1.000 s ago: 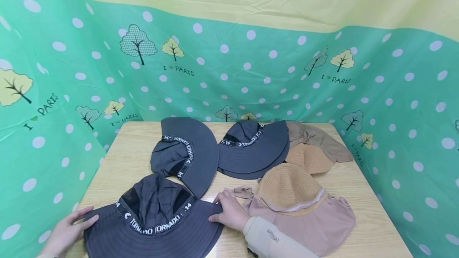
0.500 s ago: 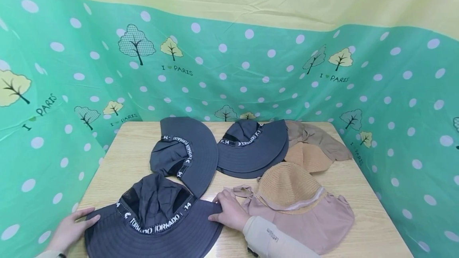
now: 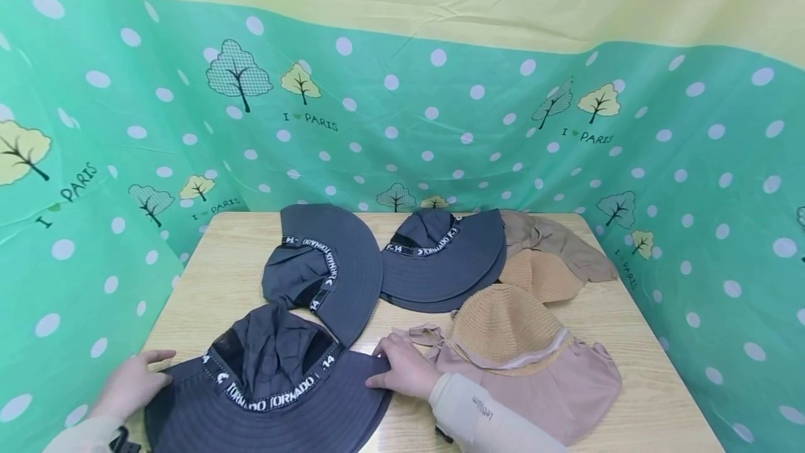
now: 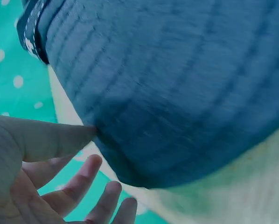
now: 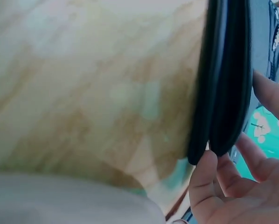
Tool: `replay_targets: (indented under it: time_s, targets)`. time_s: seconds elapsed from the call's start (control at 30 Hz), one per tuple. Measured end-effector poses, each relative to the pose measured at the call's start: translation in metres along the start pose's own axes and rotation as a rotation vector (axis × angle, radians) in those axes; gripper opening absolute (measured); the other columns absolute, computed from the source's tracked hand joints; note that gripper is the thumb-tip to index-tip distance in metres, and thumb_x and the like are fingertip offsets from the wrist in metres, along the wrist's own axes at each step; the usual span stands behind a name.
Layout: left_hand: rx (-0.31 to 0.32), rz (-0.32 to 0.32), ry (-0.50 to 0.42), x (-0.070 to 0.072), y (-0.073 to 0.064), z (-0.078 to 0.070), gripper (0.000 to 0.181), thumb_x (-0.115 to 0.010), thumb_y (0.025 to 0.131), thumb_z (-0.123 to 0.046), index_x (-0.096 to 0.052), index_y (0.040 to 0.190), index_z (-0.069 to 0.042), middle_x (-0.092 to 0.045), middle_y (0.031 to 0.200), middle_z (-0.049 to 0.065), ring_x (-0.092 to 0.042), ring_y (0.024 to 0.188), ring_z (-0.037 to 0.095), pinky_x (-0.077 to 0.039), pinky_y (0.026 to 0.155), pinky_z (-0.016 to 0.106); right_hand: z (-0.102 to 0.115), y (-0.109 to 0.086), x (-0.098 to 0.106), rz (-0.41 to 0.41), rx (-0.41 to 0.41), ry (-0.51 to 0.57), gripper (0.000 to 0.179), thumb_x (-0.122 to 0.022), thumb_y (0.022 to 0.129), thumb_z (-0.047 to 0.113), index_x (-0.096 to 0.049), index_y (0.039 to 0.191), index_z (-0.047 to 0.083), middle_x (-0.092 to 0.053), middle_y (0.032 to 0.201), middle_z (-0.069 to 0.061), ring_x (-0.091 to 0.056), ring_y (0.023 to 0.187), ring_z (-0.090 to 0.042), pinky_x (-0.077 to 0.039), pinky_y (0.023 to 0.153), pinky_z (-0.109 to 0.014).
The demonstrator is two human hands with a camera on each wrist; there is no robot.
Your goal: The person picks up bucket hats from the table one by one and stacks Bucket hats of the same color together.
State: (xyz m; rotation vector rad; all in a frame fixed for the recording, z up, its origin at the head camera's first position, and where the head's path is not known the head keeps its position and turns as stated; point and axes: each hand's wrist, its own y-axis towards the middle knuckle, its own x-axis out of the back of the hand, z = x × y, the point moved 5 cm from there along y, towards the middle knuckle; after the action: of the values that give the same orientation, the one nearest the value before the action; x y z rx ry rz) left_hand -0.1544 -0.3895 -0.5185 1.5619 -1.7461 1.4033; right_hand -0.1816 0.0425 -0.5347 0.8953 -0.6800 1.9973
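Our right hand [image 3: 405, 370] pinches the dark-grey wide-brimmed fabric hat [image 3: 270, 362]; our left hand [image 3: 131, 386], loosely spread, touches it. Probably floppy: hold its brim [image 3: 295, 432].

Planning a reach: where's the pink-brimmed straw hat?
In the head view, the pink-brimmed straw hat lies at the right of the table, beside the right hand, partly behind the sleeve.

The charcoal front hat [image 3: 270, 372] carries white lettering [image 3: 292, 393].

Wood-grain table [image 3: 220, 278], dark wide-brimmed hats [image 3: 277, 418], tan straw-and-cloth hats [image 3: 506, 324]
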Motion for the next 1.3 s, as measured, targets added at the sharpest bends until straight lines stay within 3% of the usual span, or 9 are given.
replay_targets:
  time_s: [0.13,0.3,0.43,0.53,0.67,0.87,1.03,1.17,1.3]
  targets:
    - [-0.067,-0.021,0.055,0.008,0.002,-0.02,0.055,-0.06,0.077,-0.006,-0.053,0.127,0.014,-0.047,0.13,0.044,-0.053,0.109,0.058,-0.049,0.084,0.06,0.001,0.002,0.003,0.036,0.02,0.001,0.04,-0.083,0.079,0.033,-0.068,0.108,0.01,-0.063,0.099,0.003,-0.056,0.101,-0.012,-0.049,0.092,-0.026]
    - [-0.16,-0.024,0.034,0.018,0.004,-0.052,0.051,-0.064,0.085,-0.013,-0.054,0.127,0.014,-0.05,0.13,0.042,-0.048,0.113,0.062,-0.046,0.087,0.067,0.002,0.005,0.009,0.09,-0.007,0.077,0.041,-0.082,0.08,0.027,-0.069,0.114,0.008,-0.066,0.098,0.001,-0.059,0.092,-0.008,-0.051,0.083,-0.023]
    - [-0.229,-0.022,-0.046,0.024,0.007,-0.082,0.048,-0.064,0.091,-0.016,-0.054,0.128,0.015,-0.053,0.129,0.04,-0.057,0.108,0.055,-0.052,0.085,0.059,0.002,0.007,0.016,0.097,-0.023,0.104,0.04,-0.082,0.081,0.026,-0.069,0.115,0.009,-0.07,0.099,0.0,-0.063,0.091,-0.01,-0.051,0.08,-0.023]
    - [-0.291,-0.019,-0.126,0.024,0.009,-0.106,0.045,-0.063,0.094,-0.015,-0.054,0.127,0.016,-0.056,0.127,0.038,-0.064,0.104,0.048,-0.057,0.081,0.046,0.002,0.007,0.024,0.079,-0.014,0.11,0.039,-0.08,0.082,0.027,-0.069,0.115,0.01,-0.07,0.1,0.0,-0.062,0.089,-0.008,-0.049,0.077,-0.022]
    - [-0.357,-0.005,-0.213,0.023,0.012,-0.138,0.042,-0.06,0.097,-0.015,-0.056,0.127,0.014,-0.058,0.128,0.035,-0.066,0.105,0.042,-0.055,0.079,0.032,-0.002,0.008,0.038,0.046,-0.023,0.177,0.036,-0.077,0.084,0.024,-0.069,0.114,0.006,-0.071,0.102,-0.005,-0.062,0.085,-0.01,-0.048,0.072,-0.023]
    - [-0.442,0.051,-0.374,0.018,0.016,-0.189,0.041,-0.058,0.1,-0.017,-0.055,0.132,0.009,-0.058,0.132,0.029,-0.063,0.11,0.033,-0.056,0.083,0.031,-0.016,0.012,0.074,-0.05,-0.039,0.318,0.037,-0.073,0.088,0.019,-0.066,0.118,-0.001,-0.07,0.104,-0.012,-0.062,0.085,-0.015,-0.051,0.071,-0.024]
    - [-0.453,0.129,-0.521,0.008,0.024,-0.233,0.045,-0.058,0.1,-0.019,-0.051,0.136,0.007,-0.055,0.137,0.027,-0.059,0.118,0.034,-0.057,0.086,0.031,-0.039,0.013,0.112,-0.168,-0.135,0.45,0.038,-0.072,0.09,0.016,-0.064,0.122,-0.003,-0.071,0.109,-0.017,-0.068,0.096,-0.025,-0.058,0.084,-0.032]
    - [-0.43,0.216,-0.66,-0.007,0.035,-0.263,0.048,-0.054,0.102,-0.016,-0.043,0.141,0.009,-0.047,0.144,0.03,-0.052,0.127,0.04,-0.055,0.097,0.041,-0.067,0.015,0.136,-0.266,-0.215,0.624,0.043,-0.067,0.093,0.013,-0.056,0.129,-0.008,-0.067,0.118,-0.024,-0.067,0.103,-0.031,-0.058,0.089,-0.04]
    - [-0.339,0.28,-0.811,-0.027,0.045,-0.285,0.051,-0.051,0.103,-0.014,-0.035,0.146,0.008,-0.039,0.149,0.029,-0.048,0.131,0.042,-0.051,0.104,0.045,-0.096,0.016,0.153,-0.377,-0.32,0.781,0.048,-0.061,0.097,0.012,-0.048,0.138,-0.009,-0.063,0.123,-0.026,-0.067,0.093,-0.019,-0.057,0.094,-0.04]
